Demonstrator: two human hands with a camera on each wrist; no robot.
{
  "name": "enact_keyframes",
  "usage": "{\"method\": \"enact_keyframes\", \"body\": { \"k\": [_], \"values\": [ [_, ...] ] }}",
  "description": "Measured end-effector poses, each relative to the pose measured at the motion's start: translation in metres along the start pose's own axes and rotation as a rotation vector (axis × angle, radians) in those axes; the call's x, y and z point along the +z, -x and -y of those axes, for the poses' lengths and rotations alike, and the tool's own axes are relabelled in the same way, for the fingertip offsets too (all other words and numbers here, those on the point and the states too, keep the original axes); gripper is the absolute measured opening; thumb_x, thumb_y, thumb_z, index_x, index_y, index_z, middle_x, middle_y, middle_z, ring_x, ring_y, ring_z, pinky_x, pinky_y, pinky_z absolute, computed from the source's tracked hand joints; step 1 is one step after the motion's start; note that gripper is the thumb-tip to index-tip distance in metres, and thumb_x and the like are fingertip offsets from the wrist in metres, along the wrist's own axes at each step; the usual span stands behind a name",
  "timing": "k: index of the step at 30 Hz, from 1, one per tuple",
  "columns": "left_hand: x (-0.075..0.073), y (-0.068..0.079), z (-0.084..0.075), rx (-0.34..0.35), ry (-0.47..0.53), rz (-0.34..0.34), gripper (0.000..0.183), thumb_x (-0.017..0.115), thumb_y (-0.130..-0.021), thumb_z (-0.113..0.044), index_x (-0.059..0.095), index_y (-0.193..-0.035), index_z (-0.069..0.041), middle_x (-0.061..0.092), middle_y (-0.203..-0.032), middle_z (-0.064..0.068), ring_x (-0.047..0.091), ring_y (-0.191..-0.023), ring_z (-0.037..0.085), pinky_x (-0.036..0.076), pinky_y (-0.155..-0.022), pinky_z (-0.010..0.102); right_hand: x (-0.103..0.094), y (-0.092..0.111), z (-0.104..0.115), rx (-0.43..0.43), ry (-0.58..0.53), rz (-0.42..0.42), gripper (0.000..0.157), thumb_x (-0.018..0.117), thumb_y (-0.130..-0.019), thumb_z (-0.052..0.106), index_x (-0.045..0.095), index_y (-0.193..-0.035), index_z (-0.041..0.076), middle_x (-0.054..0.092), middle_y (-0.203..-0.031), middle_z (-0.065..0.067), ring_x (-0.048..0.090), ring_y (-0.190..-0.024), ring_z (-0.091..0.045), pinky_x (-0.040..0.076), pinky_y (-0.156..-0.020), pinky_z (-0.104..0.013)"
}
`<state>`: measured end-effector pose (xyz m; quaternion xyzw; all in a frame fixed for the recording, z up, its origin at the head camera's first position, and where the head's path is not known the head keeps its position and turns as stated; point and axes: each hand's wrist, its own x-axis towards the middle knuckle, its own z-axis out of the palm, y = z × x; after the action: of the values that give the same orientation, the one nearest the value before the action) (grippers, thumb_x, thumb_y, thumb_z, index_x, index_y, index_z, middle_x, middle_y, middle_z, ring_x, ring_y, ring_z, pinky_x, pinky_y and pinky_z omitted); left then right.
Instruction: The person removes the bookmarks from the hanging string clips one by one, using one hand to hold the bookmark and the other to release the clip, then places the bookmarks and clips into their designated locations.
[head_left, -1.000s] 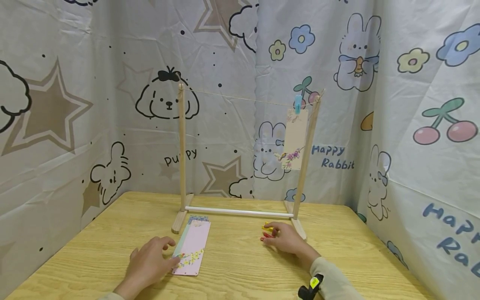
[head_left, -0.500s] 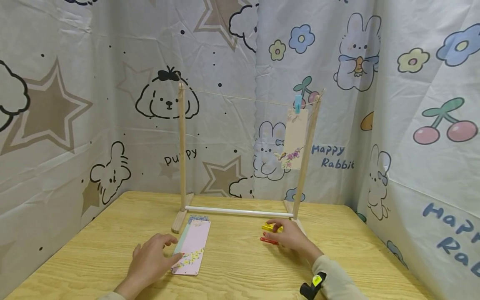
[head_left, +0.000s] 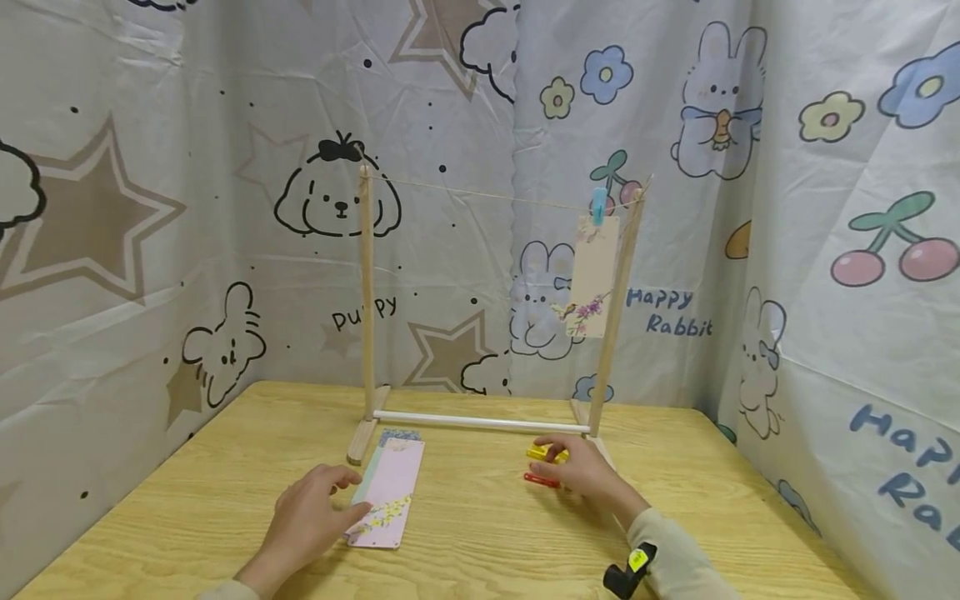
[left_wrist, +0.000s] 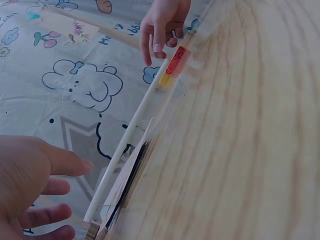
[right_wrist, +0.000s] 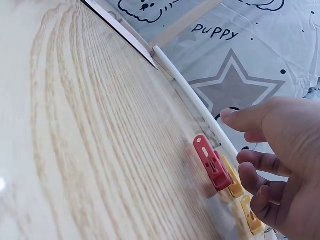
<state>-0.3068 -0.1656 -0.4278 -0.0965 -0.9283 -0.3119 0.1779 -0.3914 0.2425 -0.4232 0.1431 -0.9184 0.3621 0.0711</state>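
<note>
My left hand (head_left: 311, 517) hovers by the left edge of a pink bookmark card (head_left: 393, 492) with yellow flowers, thumb over its lower part. Whether the thumb touches the card is unclear from above, but the left wrist view shows the loosely spread fingers (left_wrist: 47, 217) holding nothing. Under the pink card, green and blue-patterned cards (head_left: 401, 435) peek out. My right hand (head_left: 583, 471) is poised above a red clothespin (right_wrist: 212, 162) and two yellow clothespins (right_wrist: 252, 215), which lie on the table. Its fingers are relaxed and apart from them, partly covering the clothespins in the head view.
A wooden frame (head_left: 367, 300) with a white bottom bar (head_left: 480, 422) stands at the back of the table (head_left: 465, 517). Along its top runs a string (head_left: 480, 193). A blue clothespin (head_left: 598, 207) holds a cream card (head_left: 594, 271) there, near the right post.
My right hand has shifted slightly right, uncovering more of the red and yellow clothespins. My left hand has edged slightly right over the pink card. The head view has shifted a little.
</note>
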Motion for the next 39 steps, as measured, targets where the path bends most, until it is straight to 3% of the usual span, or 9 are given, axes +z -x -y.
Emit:
{"method": "enact_keyframes", "body": {
  "k": [4,10,17,27,39],
  "values": [
    [0.002,-0.002,0.000,-0.004,0.030,0.012,0.037,0.087,-0.084,-0.031,0.076,-0.113,-0.011,0.069,-0.107,0.001,0.065,-0.095,0.022,0.049,-0.082,0.055,-0.004,0.001,0.004,0.007,0.013,-0.010,0.046,0.083,-0.090,0.027,0.070,-0.130,0.009,0.066,-0.094,0.003,0.057,-0.086,-0.022,0.044,-0.069,-0.033],
    [0.000,-0.008,-0.003,0.010,0.072,0.019,0.036,0.086,-0.086,-0.028,0.075,-0.115,-0.010,0.069,-0.109,0.004,0.065,-0.100,0.026,0.049,-0.084,0.058,-0.008,-0.001,0.004,0.011,-0.025,-0.027,0.042,0.084,-0.089,0.023,0.071,-0.127,0.011,0.064,-0.092,0.003,0.054,-0.082,-0.021,0.040,-0.063,-0.032],
    [-0.005,-0.017,-0.010,0.054,0.065,-0.010,0.037,0.086,-0.087,-0.026,0.073,-0.117,-0.008,0.069,-0.111,0.007,0.065,-0.102,0.029,0.047,-0.088,0.061,-0.019,-0.005,0.006,0.015,-0.054,-0.061,0.036,0.081,-0.093,0.021,0.072,-0.127,0.013,0.065,-0.093,0.004,0.058,-0.100,-0.025,0.043,-0.078,-0.040],
    [-0.005,-0.021,-0.006,0.066,0.078,-0.004,0.035,0.084,-0.088,-0.023,0.072,-0.117,-0.007,0.069,-0.112,0.007,0.065,-0.103,0.031,0.048,-0.087,0.062,-0.023,-0.006,0.005,0.042,-0.085,-0.049,0.043,0.081,-0.092,0.032,0.071,-0.130,0.013,0.066,-0.096,0.004,0.058,-0.103,-0.025,0.043,-0.080,-0.040],
    [-0.003,-0.025,-0.011,0.083,0.080,-0.019,0.035,0.084,-0.089,-0.022,0.072,-0.117,-0.005,0.069,-0.110,0.009,0.065,-0.103,0.032,0.050,-0.086,0.061,-0.028,-0.004,0.004,0.019,-0.101,-0.069,0.041,0.082,-0.092,0.028,0.071,-0.128,0.013,0.066,-0.096,0.002,0.058,-0.090,-0.021,0.046,-0.070,-0.034]
  ]
}}
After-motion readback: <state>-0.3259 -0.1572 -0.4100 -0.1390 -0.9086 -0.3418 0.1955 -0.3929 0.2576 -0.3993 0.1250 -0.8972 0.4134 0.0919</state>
